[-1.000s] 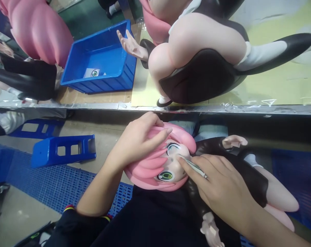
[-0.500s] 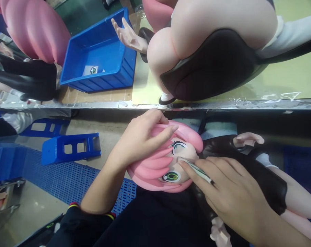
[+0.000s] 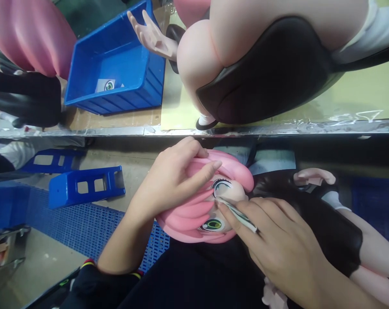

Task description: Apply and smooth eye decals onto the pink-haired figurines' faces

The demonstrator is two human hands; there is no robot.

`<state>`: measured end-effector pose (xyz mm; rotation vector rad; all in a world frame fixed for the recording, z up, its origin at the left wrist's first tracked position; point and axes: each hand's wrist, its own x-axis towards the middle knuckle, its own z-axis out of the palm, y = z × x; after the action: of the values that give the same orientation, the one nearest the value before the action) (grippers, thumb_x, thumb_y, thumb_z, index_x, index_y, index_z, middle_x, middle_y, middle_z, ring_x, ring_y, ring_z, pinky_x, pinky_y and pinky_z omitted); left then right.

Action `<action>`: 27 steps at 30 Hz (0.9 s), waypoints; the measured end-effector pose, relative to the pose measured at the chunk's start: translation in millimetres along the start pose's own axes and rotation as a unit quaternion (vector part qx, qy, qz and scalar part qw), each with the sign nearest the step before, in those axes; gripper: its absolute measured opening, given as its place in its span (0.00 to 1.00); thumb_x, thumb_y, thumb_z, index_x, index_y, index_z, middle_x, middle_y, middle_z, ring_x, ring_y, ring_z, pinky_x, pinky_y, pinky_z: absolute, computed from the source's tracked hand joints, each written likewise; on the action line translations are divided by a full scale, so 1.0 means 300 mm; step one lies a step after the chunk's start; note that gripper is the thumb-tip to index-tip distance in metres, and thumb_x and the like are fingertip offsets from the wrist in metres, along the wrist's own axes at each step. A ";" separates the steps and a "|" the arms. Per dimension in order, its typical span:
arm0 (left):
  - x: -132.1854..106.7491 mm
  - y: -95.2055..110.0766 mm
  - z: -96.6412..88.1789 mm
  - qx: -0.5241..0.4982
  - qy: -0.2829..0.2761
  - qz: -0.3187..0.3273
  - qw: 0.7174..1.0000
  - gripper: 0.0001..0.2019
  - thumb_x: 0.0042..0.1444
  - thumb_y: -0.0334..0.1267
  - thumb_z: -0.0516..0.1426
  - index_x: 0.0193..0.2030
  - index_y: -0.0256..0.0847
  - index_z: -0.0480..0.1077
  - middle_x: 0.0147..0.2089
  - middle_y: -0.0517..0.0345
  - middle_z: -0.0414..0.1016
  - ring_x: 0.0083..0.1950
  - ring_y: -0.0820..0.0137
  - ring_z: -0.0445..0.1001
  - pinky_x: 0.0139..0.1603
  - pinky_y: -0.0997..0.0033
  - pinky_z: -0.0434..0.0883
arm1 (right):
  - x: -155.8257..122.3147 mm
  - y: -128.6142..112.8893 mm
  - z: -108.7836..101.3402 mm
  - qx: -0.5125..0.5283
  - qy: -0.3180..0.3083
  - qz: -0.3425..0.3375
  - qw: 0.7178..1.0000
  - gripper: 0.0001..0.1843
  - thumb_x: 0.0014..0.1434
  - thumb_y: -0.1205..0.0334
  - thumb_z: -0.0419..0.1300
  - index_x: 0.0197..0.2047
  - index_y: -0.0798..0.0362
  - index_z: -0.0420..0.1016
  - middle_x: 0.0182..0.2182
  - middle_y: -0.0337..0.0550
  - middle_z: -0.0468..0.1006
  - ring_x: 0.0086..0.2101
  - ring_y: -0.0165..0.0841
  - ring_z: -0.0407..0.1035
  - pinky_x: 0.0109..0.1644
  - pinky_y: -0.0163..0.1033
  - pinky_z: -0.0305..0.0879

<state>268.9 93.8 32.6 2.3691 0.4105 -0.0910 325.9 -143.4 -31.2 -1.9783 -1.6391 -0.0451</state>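
A large doll-like figure with a black dress (image 3: 310,219) lies across my lap, its pink-haired head (image 3: 184,214) under my hands. My left hand (image 3: 178,176) is wrapped over the top of the hair, thumb along the fringe. Between the fingers of my right hand (image 3: 275,240) is a thin folded pale strip (image 3: 238,213), pressed to the face between the eyes. The lower eye (image 3: 212,224) is bright green. Paler and bluish, the upper eye (image 3: 222,188) sits close to the strip's tip. What the strip is made of I cannot tell.
On the bench, a blue bin (image 3: 117,64) holds a card with a printed green eye (image 3: 109,85). Beside it lies another large figure (image 3: 262,77), with more pink and black figure parts at left. A blue stool (image 3: 88,186) stands on the floor near blue matting (image 3: 75,227).
My right hand and the strip have slid slightly left, toward the fringe. My left hand keeps its hold on the head. The view has shifted a little.
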 end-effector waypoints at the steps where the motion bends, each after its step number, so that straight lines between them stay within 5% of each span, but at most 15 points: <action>1: -0.003 -0.001 -0.001 -0.002 0.000 0.002 1.000 0.10 0.65 0.45 0.59 0.40 0.41 0.70 0.43 0.57 0.75 0.44 0.66 0.74 0.46 0.64 0.70 | -0.003 -0.005 0.002 -0.006 -0.002 0.003 1.000 0.24 0.62 0.79 0.52 0.59 0.58 0.74 0.43 0.50 0.78 0.43 0.45 0.67 0.47 0.49 0.59; 27: -0.040 -0.030 -0.003 -0.053 0.007 0.009 0.999 0.07 0.65 0.41 0.59 0.40 0.41 0.70 0.42 0.55 0.75 0.47 0.64 0.75 0.51 0.62 0.72 | 0.032 -0.071 0.050 -0.020 0.019 0.084 0.996 0.21 0.63 0.80 0.53 0.56 0.60 0.76 0.41 0.52 0.77 0.41 0.44 0.66 0.44 0.48 0.57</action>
<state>254.7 97.3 29.5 2.2689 0.3906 -0.0432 304.0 -126.4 -31.9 -2.1255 -1.4534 -0.0518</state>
